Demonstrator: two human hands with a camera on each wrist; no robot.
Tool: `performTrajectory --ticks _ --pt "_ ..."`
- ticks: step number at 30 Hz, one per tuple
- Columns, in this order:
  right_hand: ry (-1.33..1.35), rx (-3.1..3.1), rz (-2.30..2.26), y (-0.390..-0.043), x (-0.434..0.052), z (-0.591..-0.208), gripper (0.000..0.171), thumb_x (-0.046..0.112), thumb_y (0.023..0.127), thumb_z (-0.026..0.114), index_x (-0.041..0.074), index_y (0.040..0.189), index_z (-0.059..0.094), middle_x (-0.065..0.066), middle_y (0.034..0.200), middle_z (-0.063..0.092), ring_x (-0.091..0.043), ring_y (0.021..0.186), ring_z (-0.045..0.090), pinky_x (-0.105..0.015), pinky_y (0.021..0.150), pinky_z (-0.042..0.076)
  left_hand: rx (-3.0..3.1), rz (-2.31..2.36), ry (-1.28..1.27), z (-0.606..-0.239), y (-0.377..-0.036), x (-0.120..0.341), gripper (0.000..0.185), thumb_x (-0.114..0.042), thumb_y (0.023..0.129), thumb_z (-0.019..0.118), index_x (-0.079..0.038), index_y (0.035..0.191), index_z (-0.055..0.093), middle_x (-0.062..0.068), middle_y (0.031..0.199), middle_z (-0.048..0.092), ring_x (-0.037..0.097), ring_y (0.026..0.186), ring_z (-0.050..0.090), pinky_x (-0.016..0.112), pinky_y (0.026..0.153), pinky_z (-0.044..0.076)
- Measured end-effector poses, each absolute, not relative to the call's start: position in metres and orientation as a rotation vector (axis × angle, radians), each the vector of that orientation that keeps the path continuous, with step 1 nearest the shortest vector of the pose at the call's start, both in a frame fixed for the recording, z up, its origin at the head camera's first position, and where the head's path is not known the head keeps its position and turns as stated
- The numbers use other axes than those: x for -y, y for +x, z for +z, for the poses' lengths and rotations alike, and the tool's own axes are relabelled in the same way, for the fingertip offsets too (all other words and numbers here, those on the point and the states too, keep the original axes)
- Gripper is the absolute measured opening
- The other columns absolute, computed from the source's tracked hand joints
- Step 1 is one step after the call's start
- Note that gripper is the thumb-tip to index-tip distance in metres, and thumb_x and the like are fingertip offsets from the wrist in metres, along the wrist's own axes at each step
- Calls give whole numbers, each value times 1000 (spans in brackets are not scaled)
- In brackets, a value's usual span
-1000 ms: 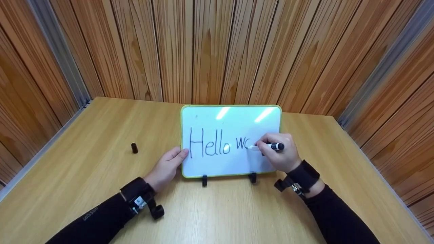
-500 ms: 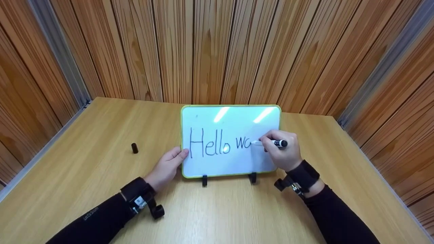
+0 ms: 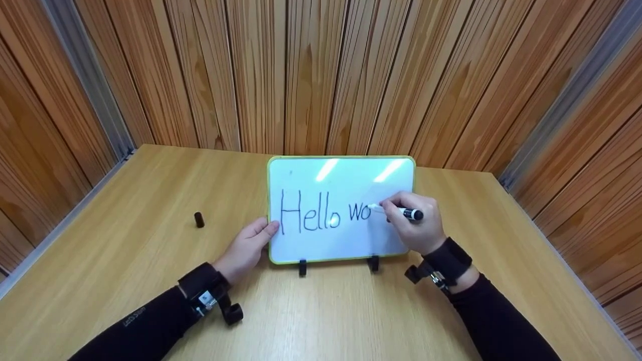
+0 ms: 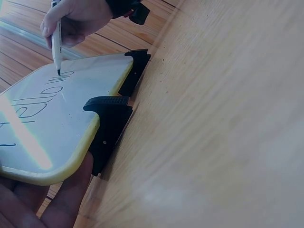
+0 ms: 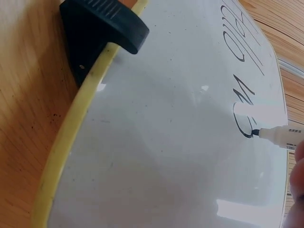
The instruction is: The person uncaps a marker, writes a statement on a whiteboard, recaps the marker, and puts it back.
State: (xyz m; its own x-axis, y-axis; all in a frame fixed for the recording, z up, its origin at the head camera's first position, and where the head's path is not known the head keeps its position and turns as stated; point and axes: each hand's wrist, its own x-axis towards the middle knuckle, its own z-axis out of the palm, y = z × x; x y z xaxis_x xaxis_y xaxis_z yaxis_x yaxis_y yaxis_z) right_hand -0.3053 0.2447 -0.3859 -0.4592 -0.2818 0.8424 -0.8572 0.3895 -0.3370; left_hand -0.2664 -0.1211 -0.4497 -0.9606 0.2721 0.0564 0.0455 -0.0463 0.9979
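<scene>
Wooden table (image 3: 125, 260) w/ a small whiteboard (image 3: 321, 240) propped near-upright on two black clip feet, centre of the table, reading "Hello wo". Board looks light, stiff and slick, prob. tips easily; best steadied at its green edge. Left hand (image 3: 246, 248) does that: relaxed fingers touch the board's left edge, forearm low on the table. Right hand (image 3: 419, 225), at the board's right part, pinches a marker (image 3: 396, 210), tip on the surface beside the "o". Black cap (image 3: 199, 219) lies well left of the board.

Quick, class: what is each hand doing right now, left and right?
Left hand: open, fingers resting against the whiteboard's left edge.
Right hand: fingers grip the marker, its tip on the whiteboard.
</scene>
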Motion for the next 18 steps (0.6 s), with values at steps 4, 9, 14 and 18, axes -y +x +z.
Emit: performTrajectory --ticks 4,9,14,18 --pt "984 1958 1092 -305 -246 -386 17 -6 94 73 3 81 79 0 65 68 -12 54 58 -21 50 44 -2053 2133 354 -450 -266 122 35 -25 122 45 4 134 61 19 146 69 26 132 66 34 106 54" --pt "930 1952 1190 -303 -249 -384 19 -7 95 70 4 82 80 -2 63 68 -14 51 59 -20 49 44 -2086 2127 370 -449 -264 122 30 -24 122 46 3 119 60 18 141 69 21 123 61 31 102 51" --pt "880 1933 1183 -302 -252 -383 19 -7 96 69 2 83 79 -4 64 68 -16 52 59 -19 51 45 -2113 2115 385 -447 -265 122 30 -24 122 47 2 118 61 17 139 70 21 119 59 31 100 49" --pt "882 1935 1141 -302 -253 -383 19 -8 96 69 3 85 79 -2 65 69 -14 54 59 -19 53 46 -2128 2118 363 -448 -264 121 29 -24 122 47 1 110 59 16 134 70 23 115 58 32 96 49"
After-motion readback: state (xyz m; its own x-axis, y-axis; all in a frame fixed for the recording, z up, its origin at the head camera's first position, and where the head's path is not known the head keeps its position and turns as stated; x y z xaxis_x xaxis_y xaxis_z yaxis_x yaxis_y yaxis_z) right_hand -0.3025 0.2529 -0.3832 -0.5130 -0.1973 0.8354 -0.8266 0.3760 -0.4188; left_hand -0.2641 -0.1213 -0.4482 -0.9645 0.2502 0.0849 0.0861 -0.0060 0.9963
